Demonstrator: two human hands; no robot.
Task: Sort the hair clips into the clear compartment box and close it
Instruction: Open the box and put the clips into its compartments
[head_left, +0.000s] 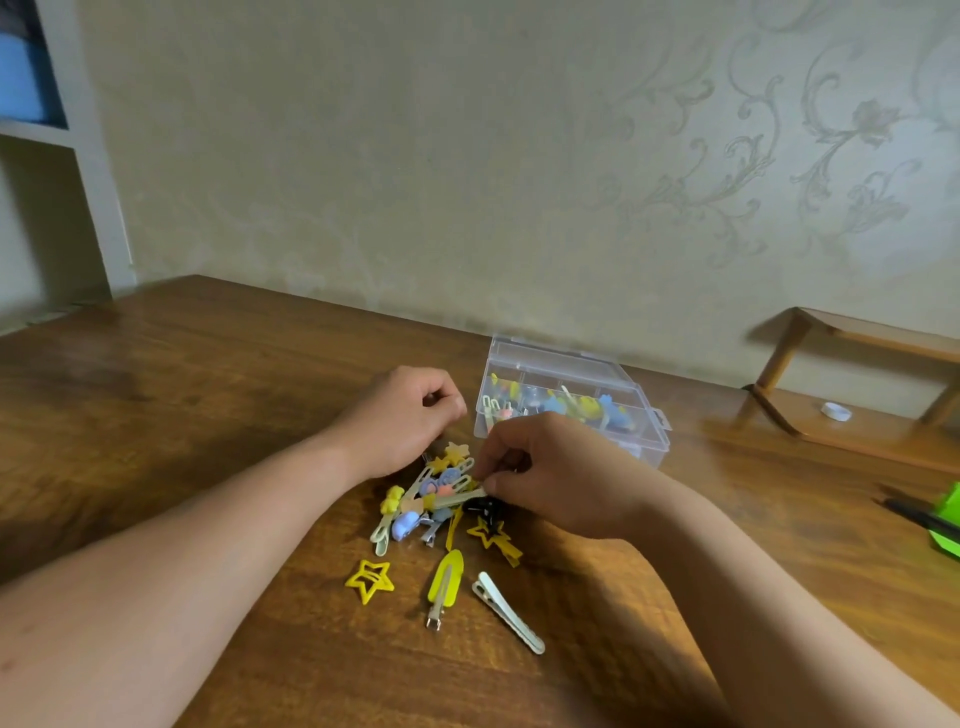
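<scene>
Head view: a wooden table (218, 395) against a patterned wall, with both forearms reaching in from the near edge.
Writing: none legible. The box and the green object are too soft to read.
Clear compartment box (649, 441): on the table just beyond the hands, near the wall. Coloured clips show through it in its compartments. Its clear lid is hard to tell from its walls, so I cannot tell whether it is open or closed.
Pile of hair clips (415, 512): a loose heap between the two hands, in front of the box, in yellow, blue, pale green and black.
Right hand (550, 473): at the right side of the heap, thumb and forefinger pinching a pale clip (457, 500) that lies on top.
Left hand (410, 415): at the far left of the heap with its fingers curled in. The fist hides whether anything is inside.
Yellow star clip (370, 579): alone, nearer the person than the heap.
Yellow pointed clip (445, 582): just right of the star, apart from it.
Long pale clip (506, 610): beside the yellow pointed one, lying at a slant.
Wooden riser (857, 338): far right, cut off by the frame, with a small white round thing (836, 411) under it.
Green object (950, 525): mostly cut off at the right edge, with a dark pen (914, 514) just beside it — both blurred.
</scene>
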